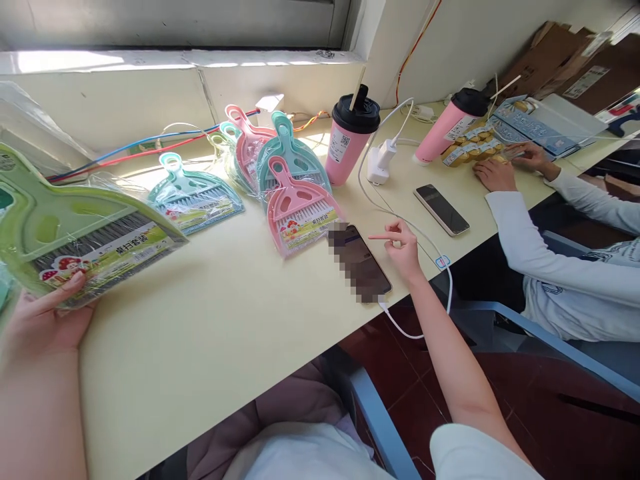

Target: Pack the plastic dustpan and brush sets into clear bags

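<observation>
My left hand (55, 313) grips the lower edge of a green dustpan-and-brush set (95, 227) in clear plastic wrap, thumb over its printed label. The set is raised and tilted at the left. My right hand (403, 250) holds nothing. Its index finger points left over the upper right side of a smartphone (363, 267), and the other fingers are curled. The phone lies on the table with a white cable (400, 328) plugged in; part of it is blurred out. A wrapped pink dustpan-and-brush set (303, 213) lies just beyond the phone.
More wrapped sets, including a blue one (195, 193), lie along the wall. A pink lidded cup (350, 140) and white charger (380, 163) stand behind the phone. Another smartphone (443, 209) lies to the right. A co-worker's hands (495, 175) touch gold-coloured items (470, 148). Chair armrests border the table.
</observation>
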A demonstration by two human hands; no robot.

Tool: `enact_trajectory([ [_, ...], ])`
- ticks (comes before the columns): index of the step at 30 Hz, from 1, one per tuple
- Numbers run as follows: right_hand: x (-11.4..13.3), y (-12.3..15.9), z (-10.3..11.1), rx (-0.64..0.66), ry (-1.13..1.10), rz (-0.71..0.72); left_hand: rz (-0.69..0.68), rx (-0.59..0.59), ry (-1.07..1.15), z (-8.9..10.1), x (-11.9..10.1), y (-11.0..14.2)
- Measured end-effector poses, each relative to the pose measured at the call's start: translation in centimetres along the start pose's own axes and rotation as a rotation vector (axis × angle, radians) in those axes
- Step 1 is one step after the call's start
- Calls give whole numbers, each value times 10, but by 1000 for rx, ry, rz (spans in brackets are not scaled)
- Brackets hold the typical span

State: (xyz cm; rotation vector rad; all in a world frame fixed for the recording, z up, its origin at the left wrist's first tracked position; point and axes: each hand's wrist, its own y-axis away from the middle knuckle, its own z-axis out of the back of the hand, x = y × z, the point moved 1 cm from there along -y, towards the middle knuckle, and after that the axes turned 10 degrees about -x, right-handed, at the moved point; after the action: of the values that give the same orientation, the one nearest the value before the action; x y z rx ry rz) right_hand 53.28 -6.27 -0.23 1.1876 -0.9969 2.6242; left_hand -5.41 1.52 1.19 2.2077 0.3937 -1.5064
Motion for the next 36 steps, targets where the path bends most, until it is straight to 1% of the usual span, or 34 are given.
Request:
enact_trajectory([
  [3,2,9,11,19,-11,-19,-103,111,-12,0,2,-4],
  [5,2,16,16,52,-10,-13,-134,138,-25,1,4,-8],
  [9,1,25,21,87,26,2,-132,127,-15,0,5,-9],
  [12,0,24,20,85,41,-7,-105,108,6,-3,4,-7],
  [15,-1,23,18,114,44,-22,-91,101,34,-5,2,-6],
  [17,-1,25,18,79,30,-29,-78,100,46,-5,1,-5],
  [19,-1,29,20,-6,5,-47,-67,82,56,-6,0,-4],
  [22,-1,40,24,-126,-47,-78,-39,35,49,-6,-2,-3],
  [25,2,54,31,-186,-74,-87,-11,-10,31,-5,-3,-3],
  [28,11,70,40,-184,-53,-80,-4,-17,67,-5,-3,-3],
  [31,25,87,51,-167,-33,-65,-4,-16,107,-4,-5,-1],
  [36,49,112,65,-146,-73,-49,-22,-3,169,1,-3,15],
])
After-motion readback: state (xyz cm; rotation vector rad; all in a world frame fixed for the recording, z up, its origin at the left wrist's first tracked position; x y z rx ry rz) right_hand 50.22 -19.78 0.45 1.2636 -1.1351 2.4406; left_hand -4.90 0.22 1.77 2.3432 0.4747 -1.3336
